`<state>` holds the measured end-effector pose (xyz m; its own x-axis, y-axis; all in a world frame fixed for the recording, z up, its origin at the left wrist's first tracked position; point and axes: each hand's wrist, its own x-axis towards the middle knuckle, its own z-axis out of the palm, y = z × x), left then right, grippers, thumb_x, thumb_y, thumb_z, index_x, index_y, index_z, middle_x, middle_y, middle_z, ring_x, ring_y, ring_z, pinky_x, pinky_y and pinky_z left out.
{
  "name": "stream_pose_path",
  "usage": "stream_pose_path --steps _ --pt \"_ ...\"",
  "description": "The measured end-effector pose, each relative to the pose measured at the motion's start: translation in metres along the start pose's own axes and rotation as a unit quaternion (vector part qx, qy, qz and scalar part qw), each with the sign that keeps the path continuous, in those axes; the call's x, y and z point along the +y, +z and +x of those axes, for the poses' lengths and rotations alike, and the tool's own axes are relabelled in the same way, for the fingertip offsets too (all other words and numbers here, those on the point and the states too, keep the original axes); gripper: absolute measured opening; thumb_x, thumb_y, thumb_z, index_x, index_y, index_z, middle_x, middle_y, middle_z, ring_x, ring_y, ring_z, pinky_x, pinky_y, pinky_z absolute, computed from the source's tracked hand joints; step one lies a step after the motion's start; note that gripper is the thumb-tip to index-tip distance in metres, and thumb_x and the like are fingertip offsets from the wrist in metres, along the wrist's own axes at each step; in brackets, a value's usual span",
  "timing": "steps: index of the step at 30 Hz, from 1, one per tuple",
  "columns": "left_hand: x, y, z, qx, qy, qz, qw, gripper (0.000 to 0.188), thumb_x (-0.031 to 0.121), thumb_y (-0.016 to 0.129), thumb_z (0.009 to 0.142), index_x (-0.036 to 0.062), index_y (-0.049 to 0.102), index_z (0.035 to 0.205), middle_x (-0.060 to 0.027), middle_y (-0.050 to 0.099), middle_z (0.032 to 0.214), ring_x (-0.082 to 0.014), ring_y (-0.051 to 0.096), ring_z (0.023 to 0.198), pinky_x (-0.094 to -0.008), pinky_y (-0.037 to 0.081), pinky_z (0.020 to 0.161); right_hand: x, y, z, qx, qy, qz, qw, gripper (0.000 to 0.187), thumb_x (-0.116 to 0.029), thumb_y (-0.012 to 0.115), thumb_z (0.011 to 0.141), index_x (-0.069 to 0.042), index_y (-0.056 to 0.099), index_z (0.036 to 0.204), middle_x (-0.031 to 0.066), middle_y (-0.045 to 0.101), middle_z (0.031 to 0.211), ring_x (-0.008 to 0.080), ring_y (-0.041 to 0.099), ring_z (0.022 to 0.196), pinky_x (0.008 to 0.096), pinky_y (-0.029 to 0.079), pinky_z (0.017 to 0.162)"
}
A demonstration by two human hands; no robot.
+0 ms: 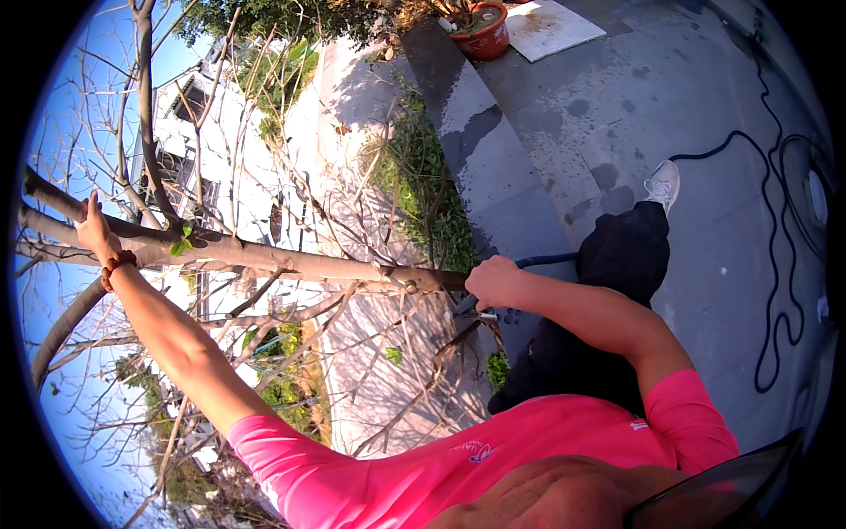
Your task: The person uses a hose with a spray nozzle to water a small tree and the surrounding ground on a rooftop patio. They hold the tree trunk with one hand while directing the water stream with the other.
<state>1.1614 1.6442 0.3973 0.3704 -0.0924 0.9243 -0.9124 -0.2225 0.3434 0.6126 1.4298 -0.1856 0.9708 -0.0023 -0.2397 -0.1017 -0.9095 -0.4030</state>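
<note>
Dark curved edge [727,485]: nearest the camera, below and to the right of both hands; what it belongs to cannot be told.
Pink shirt [564,436]: next in depth, below the right hand, short-sleeved.
Right hand [496,282]: closed around a dark rod [551,259], which protrudes to the right as far as the trousers; its kind is unclear.
Tree trunk [335,263]: stretches leftward from just beside the right hand to the left hand, forking on the way; contact with the right hand cannot be determined.
Left hand [97,231]: at the far end of the trunk, laid against its limbs; whether the fingers close around them cannot be told.
Beaded bracelet [117,267]: on the left wrist, brown.
Hedge [432,185]: above and left of the right hand, green, along a grey ledge [520,189].
Dark trousers [621,256]: right of the right hand, ending at a pale shoe [663,185].
Black cable [765,181]: farther right, looped across grey paving.
Reddish pot [485,37]: well above the right hand, beside a white board [555,28].
White building [172,119]: beyond the bare branches, upper left.
</note>
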Motion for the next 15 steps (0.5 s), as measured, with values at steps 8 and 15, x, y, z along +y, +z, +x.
stream_pose_path --steps 8,15 --pt "0.011 0.004 -0.007 -0.004 -0.019 -0.015 1.000 0.045 0.019 0.085 0.080 -0.0068 0.067 0.112 -0.0090 0.069 0.101 -0.0178 0.067 0.089 -0.0300 0.052 0.082 0.005 -0.013 0.005 0.199 0.083 0.060 0.975 0.029 -0.032 0.075 0.087 -0.005 0.066 0.093 0.0131 0.072 0.086 0.0313 0.072 0.087 0.0453 0.056 0.072" --pt "0.007 0.000 -0.005 -0.001 -0.021 -0.015 1.000 0.047 0.019 0.085 0.080 -0.0080 0.067 0.113 -0.0094 0.069 0.101 -0.0187 0.066 0.088 -0.0313 0.051 0.082 0.009 -0.013 0.002 -0.038 0.044 0.011 0.998 0.026 -0.034 0.078 0.083 -0.009 0.073 0.089 0.0113 0.074 0.092 0.0308 0.072 0.090 0.0431 0.056 0.072"
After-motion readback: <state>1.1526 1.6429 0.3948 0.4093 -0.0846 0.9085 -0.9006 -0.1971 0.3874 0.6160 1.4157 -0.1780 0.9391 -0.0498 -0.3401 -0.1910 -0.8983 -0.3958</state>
